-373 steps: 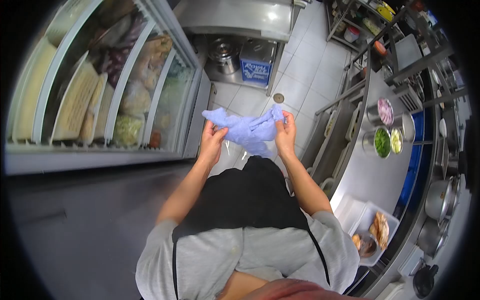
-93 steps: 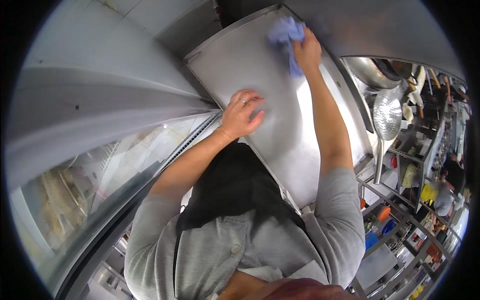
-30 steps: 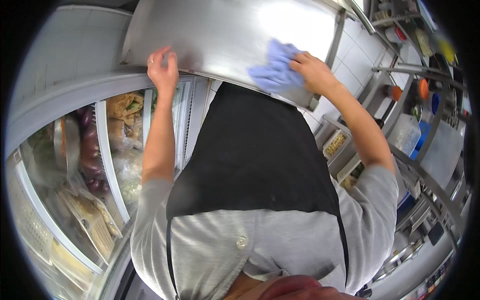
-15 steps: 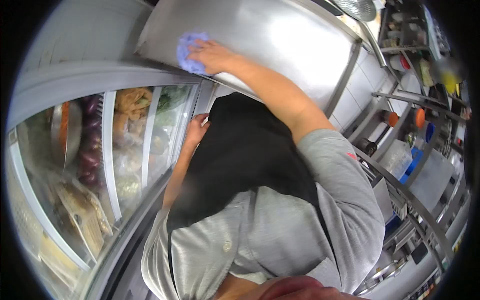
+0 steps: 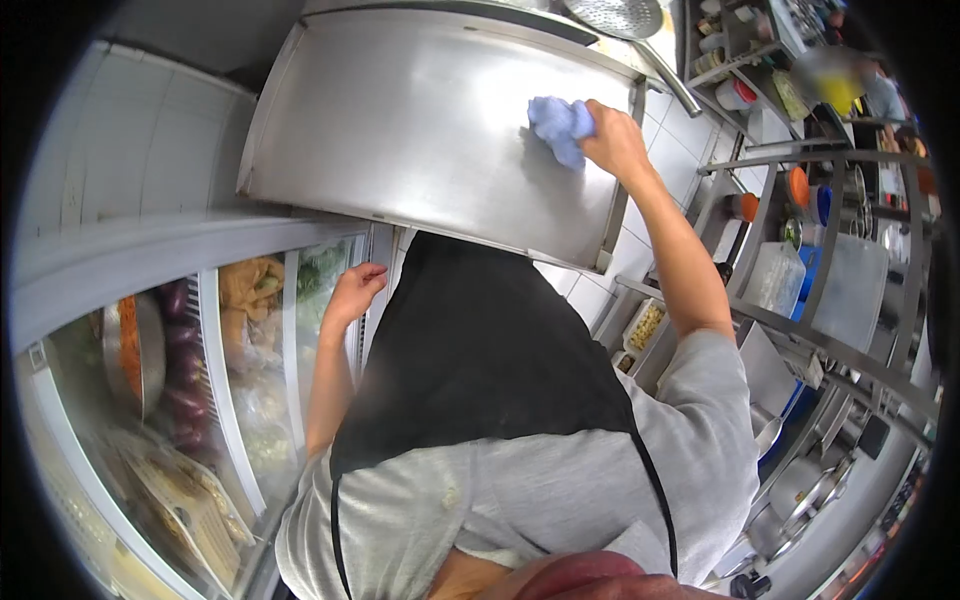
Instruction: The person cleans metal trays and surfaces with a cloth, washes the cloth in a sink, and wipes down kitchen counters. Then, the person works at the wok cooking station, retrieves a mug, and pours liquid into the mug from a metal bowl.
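1. The pale blue, crumpled fabric cloth (image 5: 560, 130) is bunched at the fingertips of the bare right hand (image 5: 613, 140), over the right part of the flat, rectangular, silver-grey metal worktop (image 5: 400, 120).
2. The right hand is closed on one side of the cloth; the rest spreads out to the left of its fingers. A dark patch shows on the metal beneath, but whether the cloth touches the surface I cannot tell.
3. The bare left hand (image 5: 358, 290) hangs below the worktop's near edge, fingers loosely bent, nothing seen in it. The white-framed, glass-fronted refrigerator (image 5: 207, 310) is just beside it; contact is unclear.
4. For good handling, a flat palm over the folded cloth should press more evenly than a pinch at one side.
5. Overlapping strokes would probably suit this broad sheet, with fingertips working into the raised metal rim (image 5: 618, 200) right of the gripping hand.
6. Beyond the right hand lies a round, perforated metal skimmer (image 5: 615, 14); long reaches that way call for care.
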Demonstrator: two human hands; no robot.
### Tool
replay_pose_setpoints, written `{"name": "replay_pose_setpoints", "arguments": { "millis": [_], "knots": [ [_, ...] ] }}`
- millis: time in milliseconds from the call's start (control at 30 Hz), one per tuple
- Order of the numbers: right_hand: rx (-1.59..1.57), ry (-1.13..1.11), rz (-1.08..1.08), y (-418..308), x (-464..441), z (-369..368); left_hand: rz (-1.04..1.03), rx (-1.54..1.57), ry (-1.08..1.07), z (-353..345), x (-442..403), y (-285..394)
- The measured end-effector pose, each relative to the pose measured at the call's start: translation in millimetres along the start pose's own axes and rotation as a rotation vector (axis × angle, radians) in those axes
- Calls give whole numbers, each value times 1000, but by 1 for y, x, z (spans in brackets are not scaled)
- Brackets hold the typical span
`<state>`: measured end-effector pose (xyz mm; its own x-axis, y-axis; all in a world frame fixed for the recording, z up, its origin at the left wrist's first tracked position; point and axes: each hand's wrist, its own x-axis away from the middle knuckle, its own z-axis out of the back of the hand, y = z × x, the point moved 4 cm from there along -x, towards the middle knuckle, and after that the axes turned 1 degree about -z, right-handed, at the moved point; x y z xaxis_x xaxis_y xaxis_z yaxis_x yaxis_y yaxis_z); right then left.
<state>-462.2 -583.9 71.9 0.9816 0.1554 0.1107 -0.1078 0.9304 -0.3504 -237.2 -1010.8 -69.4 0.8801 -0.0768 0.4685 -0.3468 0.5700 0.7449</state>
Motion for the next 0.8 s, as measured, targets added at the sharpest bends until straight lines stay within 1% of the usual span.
{"name": "replay_pose_setpoints", "arguments": {
  "millis": [67,100,133,167,200,233,267,333,400,467,567,633,667,700,733,767,800],
  "knots": [
    [28,13,108,-4,-26,-32,-55,3,-49,20,0,46],
    [61,-137,98,-15,-42,-64,-83,45,-20,29,-3,66],
    [63,140,302,-34,-43,-92,-109,93,11,35,-6,84],
    [80,165,323,-52,-51,-120,-130,146,44,37,-10,97],
    [160,168,379,-69,-57,-133,-174,208,108,38,-15,107],
    [108,130,396,-82,-57,-126,-243,187,173,40,-18,124],
    [161,159,373,-71,-67,-126,-305,162,240,42,-18,141],
    [257,198,325,-34,-90,-129,-337,114,270,43,-17,157],
    [212,284,76,22,-90,-97,-364,91,300,43,-16,159],
    [249,311,-131,67,-76,-63,-373,84,321,40,-15,150],
    [251,133,-197,89,-66,-49,-384,154,337,34,-19,135],
    [209,243,-158,58,-28,-57,-395,173,345,31,-20,137],
    [106,234,-69,37,-4,-62,-400,183,348,30,-21,142],
    [59,279,22,24,16,-75,-415,190,352,29,-24,147],
    [24,191,97,8,39,-78,-426,197,354,28,-26,152],
    [-40,80,94,-5,56,-80,-435,201,352,27,-27,155],
    [-99,62,97,-8,65,-77,-455,192,354,27,-27,160]
  ]
}}
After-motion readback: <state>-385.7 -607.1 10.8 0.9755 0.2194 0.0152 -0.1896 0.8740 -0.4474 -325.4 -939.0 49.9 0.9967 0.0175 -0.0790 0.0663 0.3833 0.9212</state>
